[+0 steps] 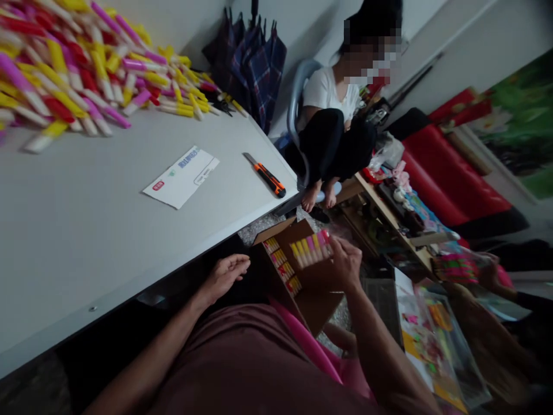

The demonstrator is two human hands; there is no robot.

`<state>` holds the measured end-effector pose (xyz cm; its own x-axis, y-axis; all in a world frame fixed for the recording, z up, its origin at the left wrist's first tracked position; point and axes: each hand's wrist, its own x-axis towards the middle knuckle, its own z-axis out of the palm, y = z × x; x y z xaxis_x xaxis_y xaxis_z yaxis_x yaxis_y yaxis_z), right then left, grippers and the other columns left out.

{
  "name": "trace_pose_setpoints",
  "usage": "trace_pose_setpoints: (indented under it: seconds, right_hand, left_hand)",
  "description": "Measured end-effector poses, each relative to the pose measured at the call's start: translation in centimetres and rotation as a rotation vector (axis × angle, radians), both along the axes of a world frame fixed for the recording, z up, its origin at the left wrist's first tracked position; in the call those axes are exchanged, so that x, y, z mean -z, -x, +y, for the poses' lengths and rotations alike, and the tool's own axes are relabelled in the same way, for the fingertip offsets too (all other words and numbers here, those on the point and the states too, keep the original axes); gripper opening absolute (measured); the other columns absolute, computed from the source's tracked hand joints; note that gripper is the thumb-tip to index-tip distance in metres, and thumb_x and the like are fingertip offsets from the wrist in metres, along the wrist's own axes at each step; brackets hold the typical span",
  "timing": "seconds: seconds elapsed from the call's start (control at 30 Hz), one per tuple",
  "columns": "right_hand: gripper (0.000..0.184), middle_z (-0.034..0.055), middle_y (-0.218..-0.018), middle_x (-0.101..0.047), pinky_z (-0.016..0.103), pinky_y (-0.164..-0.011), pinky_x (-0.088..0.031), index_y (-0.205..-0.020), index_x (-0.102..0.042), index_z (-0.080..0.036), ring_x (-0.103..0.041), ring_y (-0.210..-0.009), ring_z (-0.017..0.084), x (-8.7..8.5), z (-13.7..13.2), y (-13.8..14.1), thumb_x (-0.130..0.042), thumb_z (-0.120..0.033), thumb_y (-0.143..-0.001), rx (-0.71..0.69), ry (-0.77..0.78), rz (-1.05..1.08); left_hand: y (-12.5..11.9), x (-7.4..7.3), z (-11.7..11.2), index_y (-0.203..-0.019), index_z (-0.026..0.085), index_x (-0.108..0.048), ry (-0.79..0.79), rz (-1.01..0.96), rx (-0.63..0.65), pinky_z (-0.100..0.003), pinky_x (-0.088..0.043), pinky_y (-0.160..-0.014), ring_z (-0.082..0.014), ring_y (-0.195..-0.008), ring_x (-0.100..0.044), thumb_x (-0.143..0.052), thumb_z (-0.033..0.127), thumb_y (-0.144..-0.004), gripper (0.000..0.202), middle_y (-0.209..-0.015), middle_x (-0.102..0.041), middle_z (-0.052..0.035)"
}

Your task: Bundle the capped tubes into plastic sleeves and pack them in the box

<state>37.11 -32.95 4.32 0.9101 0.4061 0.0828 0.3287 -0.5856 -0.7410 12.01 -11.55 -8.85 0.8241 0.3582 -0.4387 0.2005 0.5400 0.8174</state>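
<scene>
The hands differ: the right hand [347, 259] pinches one end of a flat pack [310, 249] of capped sticks, while the left hand [224, 278] holds nothing, its fingers loosely bent and near one another beside the edge of the tabletop [108, 230]. The pack is above the open cardboard box [319, 308], tilted, its sticks side by side in yellow, pink and red with pale lower halves. Similar packs [283, 268] stand in a column along one side of the box. The wrap looks like thin clear film, so the pack is probably light, a little slippery, and soft at its loose ends; the sticks look like stiff plastic, unlikely to break but able to shift in their row. A hold on the end of the film would let the row sag or swing. A firmer grip would be thumb and fingers across the flat faces near the middle, or along both long edges, pressing gently so that the sticks stay level and the film does not split
</scene>
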Motion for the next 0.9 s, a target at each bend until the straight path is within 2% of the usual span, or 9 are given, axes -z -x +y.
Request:
trace_pose_setpoints:
  seconds: [0.17,0.27,0.33,0.47,0.57,0.63,0.73,0.83,0.9]
  right_hand:
    - [0.032,0.0031,-0.08,-0.076,0.032,-0.071,-0.051,-0.083,-0.082,-0.019,-0.064,-0.075,0.022,-0.9,4.1,2.5,-0.081,-0.051,-0.078,0.083,-0.296,0.204]
    - [0.031,0.0041,-0.084,-0.077,0.035,-0.073,-0.055,-0.085,-0.083,-0.02,-0.066,-0.076,0.023,-0.4,6.4,4.8,-0.083,-0.049,-0.077,0.087,-0.437,0.367]
    - [0.03,0.004,-0.084,-0.077,0.034,-0.073,-0.055,-0.084,-0.082,-0.019,-0.065,-0.076,0.023,0.2,7.3,6.4,-0.083,-0.049,-0.078,0.059,-0.472,0.443]
    - [0.033,0.0027,-0.083,-0.074,0.032,-0.073,-0.053,-0.083,-0.08,-0.018,-0.062,-0.075,0.02,1.0,8.0,8.8,-0.078,-0.051,-0.085,-0.013,-0.473,0.444]
    - [0.034,0.0032,-0.084,-0.073,0.032,-0.076,-0.051,-0.084,-0.081,-0.018,-0.061,-0.078,0.02,0.8,8.2,9.5,-0.075,-0.051,-0.089,-0.075,-0.42,0.329]
    - [0.032,0.0041,-0.086,-0.074,0.033,-0.079,-0.051,-0.087,-0.083,-0.019,-0.062,-0.082,0.022,0.3,8.3,9.6,-0.076,-0.05,-0.089,-0.098,-0.393,0.273]
    - [0.028,0.0044,-0.086,-0.074,0.034,-0.081,-0.05,-0.087,-0.084,-0.02,-0.062,-0.083,0.022,-0.3,8.4,9.6,-0.078,-0.048,-0.088,-0.174,-0.328,0.282]
    - [0.031,0.0039,-0.081,-0.071,0.033,-0.077,-0.048,-0.081,-0.082,-0.02,-0.059,-0.078,0.021,-0.1,8.6,10.1,-0.076,-0.049,-0.09,-0.259,-0.274,0.336]
    - [0.034,0.0035,-0.079,-0.068,0.032,-0.072,-0.046,-0.077,-0.08,-0.019,-0.056,-0.074,0.02,0.3,9.1,10.5,-0.074,-0.05,-0.091,-0.241,-0.315,0.365]
  left_hand:
    - [-1.1,-3.8,-0.7,-0.139,0.019,-0.064,0.208,-0.108,0.036,-0.033,-0.059,-0.085,-0.027,-0.117,-0.07,-0.095,0.045,-0.069,0.08,-0.137,-0.069,-0.0173]
    - [-1.7,-5.7,-1.0,-0.136,0.019,-0.066,0.348,-0.239,0.064,-0.034,-0.062,-0.082,-0.0263,-0.111,-0.071,-0.094,0.044,-0.07,0.076,-0.131,-0.072,-0.0149]
    - [-1.9,-6.3,-1.2,-0.126,0.018,-0.072,0.392,-0.292,0.009,-0.032,-0.062,-0.079,-0.0239,-0.102,-0.073,-0.094,0.044,-0.07,0.065,-0.121,-0.076,-0.0121]
    - [-2.0,-6.6,-1.6,-0.107,0.015,-0.076,0.425,-0.268,-0.197,-0.032,-0.063,-0.073,-0.0198,-0.085,-0.072,-0.093,0.049,-0.072,0.051,-0.102,-0.078,-0.0085]
    - [-1.6,-6.6,-1.9,-0.105,0.017,-0.076,0.433,-0.259,-0.324,-0.033,-0.063,-0.072,-0.0193,-0.084,-0.072,-0.09,0.051,-0.075,0.048,-0.099,-0.078,-0.0062]
    - [-1.2,-6.7,-2.0,-0.105,0.018,-0.075,0.428,-0.263,-0.347,-0.031,-0.063,-0.071,-0.0181,-0.082,-0.072,-0.091,0.049,-0.074,0.046,-0.096,-0.077,-0.0038]
    - [-1.0,-6.6,-1.9,-0.098,0.018,-0.074,0.43,-0.247,-0.33,-0.026,-0.056,-0.062,-0.0151,-0.069,-0.068,-0.094,0.045,-0.07,0.044,-0.08,-0.074,-0.0006]
    - [-1.4,-6.5,-1.8,-0.081,0.017,-0.071,0.424,-0.184,-0.355,-0.024,-0.044,-0.05,-0.0127,-0.055,-0.061,-0.097,0.044,-0.063,0.043,-0.062,-0.065,0.0019]
    - [-1.6,-6.7,-1.9,-0.077,0.017,-0.068,0.422,-0.147,-0.418,-0.024,-0.042,-0.049,-0.0129,-0.053,-0.06,-0.097,0.048,-0.063,0.045,-0.061,-0.065,0.0016]
